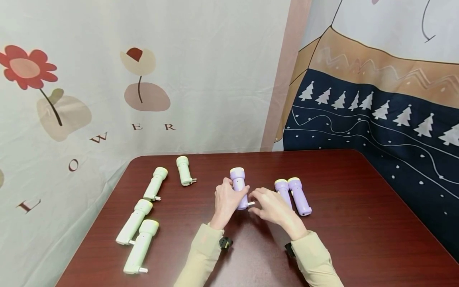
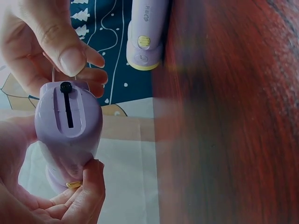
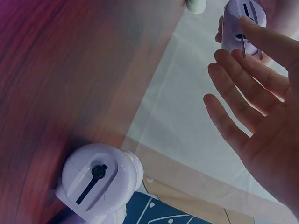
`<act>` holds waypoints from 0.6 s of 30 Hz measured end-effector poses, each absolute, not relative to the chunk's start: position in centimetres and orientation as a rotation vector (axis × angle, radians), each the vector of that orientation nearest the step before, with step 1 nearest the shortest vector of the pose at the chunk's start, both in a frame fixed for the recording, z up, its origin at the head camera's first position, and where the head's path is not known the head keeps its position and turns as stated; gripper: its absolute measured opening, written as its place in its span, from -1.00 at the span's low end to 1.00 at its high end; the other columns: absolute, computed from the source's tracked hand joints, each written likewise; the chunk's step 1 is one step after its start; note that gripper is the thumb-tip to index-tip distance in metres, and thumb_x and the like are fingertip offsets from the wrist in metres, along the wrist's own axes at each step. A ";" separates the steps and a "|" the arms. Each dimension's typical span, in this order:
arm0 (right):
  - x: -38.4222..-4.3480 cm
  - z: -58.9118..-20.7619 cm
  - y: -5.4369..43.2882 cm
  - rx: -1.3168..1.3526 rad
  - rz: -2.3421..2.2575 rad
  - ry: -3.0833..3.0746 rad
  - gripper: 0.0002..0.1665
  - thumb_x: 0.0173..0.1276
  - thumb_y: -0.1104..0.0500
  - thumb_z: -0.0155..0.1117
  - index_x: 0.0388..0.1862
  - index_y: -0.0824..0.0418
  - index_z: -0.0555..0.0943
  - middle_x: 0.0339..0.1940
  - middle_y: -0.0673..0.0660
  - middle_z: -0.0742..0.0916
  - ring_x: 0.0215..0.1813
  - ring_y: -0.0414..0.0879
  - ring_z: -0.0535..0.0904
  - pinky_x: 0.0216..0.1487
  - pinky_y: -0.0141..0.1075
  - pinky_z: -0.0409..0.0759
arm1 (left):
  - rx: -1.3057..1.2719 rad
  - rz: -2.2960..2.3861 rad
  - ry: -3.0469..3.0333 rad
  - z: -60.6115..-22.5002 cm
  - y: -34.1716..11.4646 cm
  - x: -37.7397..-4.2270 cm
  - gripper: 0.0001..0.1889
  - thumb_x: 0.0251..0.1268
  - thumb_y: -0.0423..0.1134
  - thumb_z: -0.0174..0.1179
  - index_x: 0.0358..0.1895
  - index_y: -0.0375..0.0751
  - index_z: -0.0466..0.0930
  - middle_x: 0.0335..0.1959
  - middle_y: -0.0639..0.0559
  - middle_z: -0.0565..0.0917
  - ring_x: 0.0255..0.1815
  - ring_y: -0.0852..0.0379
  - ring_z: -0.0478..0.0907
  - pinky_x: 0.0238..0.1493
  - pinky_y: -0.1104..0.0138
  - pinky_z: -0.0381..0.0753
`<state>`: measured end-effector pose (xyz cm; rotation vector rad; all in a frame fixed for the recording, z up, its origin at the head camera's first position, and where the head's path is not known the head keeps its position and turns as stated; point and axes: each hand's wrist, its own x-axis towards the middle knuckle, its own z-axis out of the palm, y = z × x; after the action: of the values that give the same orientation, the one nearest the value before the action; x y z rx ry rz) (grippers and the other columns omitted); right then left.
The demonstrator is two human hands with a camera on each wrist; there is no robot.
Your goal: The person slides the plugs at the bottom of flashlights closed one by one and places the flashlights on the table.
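2 beige sleeves (image 1: 201, 251) reached over the dark red wood-grain table (image 1: 380, 239), a black device (image 1: 225, 243) strapped at the left wrist. at the near left, a light green flashlight (image 1: 138, 252) lay with its yellow-rimmed head pointing away; a 2nd green flashlight (image 1: 132, 226) lay just beyond it, likewise angled.

past these, near the table's middle, the right hand (image 1: 274, 205) held its thumb and fingers spread apart beside 2 metal prongs (image 3: 243, 46); whether they touched could not be told. the prongs jutted from the base of a purple flashlight (image 1: 238, 184), its end marked by a black slot (image 2: 68, 112). the left hand (image 1: 225, 203) gripped that flashlight, thumb and curled fingers on opposite sides, head pointing away.

to the right, a 2nd purple flashlight (image 1: 282, 187), partly hidden by the right hand, lay beside a 3rd purple flashlight (image 1: 300, 199). farther left lay a 3rd green flashlight (image 1: 154, 186), then a 4th green flashlight (image 1: 184, 173) near the far edge.

behind hung a pale flower-printed curtain (image 1: 215, 79) and a navy tree-printed cloth (image 1: 358, 125).
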<state>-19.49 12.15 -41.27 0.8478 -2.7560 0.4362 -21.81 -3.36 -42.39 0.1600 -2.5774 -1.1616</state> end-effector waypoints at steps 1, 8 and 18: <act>-19.5 -41.3 12.1 0.851 0.435 -2.751 -0.69 0.07 0.05 0.47 -0.21 0.09 0.62 -0.25 -0.01 0.70 -0.20 -0.17 0.60 -0.20 -0.27 0.59 | 0.163 -1.165 -2.577 -42.4 -3.3 -21.8 -0.48 -0.17 0.07 0.42 -0.32 -0.28 0.48 -0.52 -0.10 0.61 -0.54 0.00 0.54 -0.54 0.26 0.44; -19.6 -41.6 12.0 0.866 0.426 -2.706 -0.70 0.07 0.06 0.47 -0.22 0.09 0.63 -0.25 -0.01 0.71 -0.21 -0.17 0.62 -0.21 -0.27 0.60 | 0.169 -1.173 -2.576 -42.4 -3.3 -21.8 -0.50 -0.16 0.07 0.42 -0.33 -0.28 0.47 -0.52 -0.10 0.60 -0.54 0.00 0.53 -0.54 0.27 0.44; -19.4 -41.6 11.9 0.856 0.402 -2.685 -0.71 0.06 0.06 0.47 -0.24 0.09 0.64 -0.28 -0.02 0.71 -0.23 -0.17 0.62 -0.24 -0.27 0.60 | 0.170 -1.156 -2.575 -42.3 -3.5 -21.7 -0.51 -0.16 0.08 0.42 -0.38 -0.27 0.48 -0.57 -0.09 0.59 -0.55 0.00 0.52 -0.53 0.27 0.43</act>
<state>-19.43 11.87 -41.56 0.8560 -2.6854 0.4021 -21.72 -3.45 -42.30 0.1700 -2.5748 -1.1560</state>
